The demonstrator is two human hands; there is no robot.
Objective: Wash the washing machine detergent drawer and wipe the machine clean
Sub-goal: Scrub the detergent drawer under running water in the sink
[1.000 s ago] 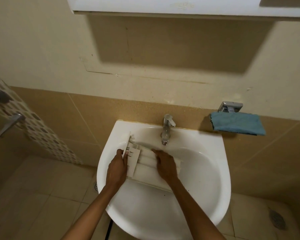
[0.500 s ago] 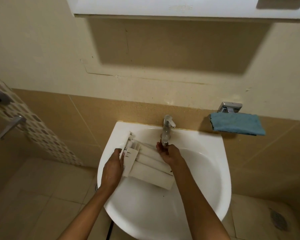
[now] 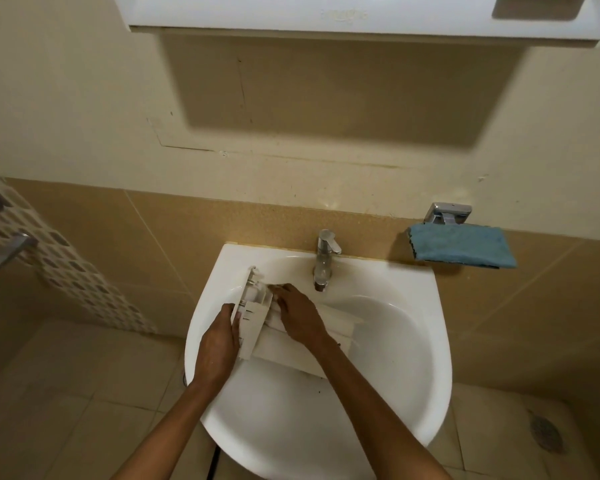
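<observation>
The white detergent drawer [image 3: 288,351] lies across the bowl of the white sink [image 3: 413,358], its front panel at the left and tilted up. My left hand [image 3: 219,344] grips that front panel from the left side. My right hand [image 3: 298,318] lies on top of the drawer near its front end, fingers stretched toward the panel and pressing on the compartments. The chrome tap [image 3: 324,259] stands at the back of the sink, just right of my right hand's fingertips. I cannot tell whether water is running.
A folded blue cloth [image 3: 461,245] sits on a chrome wall holder [image 3: 447,213] right of the sink. A white cabinet [image 3: 326,15] hangs overhead. A door handle [image 3: 4,254] is at the left; a floor drain [image 3: 546,433] at the lower right.
My right hand left the spot under the tap spout and came back down-left onto the drawer's front end. The left hand kept its grip on the front panel.
</observation>
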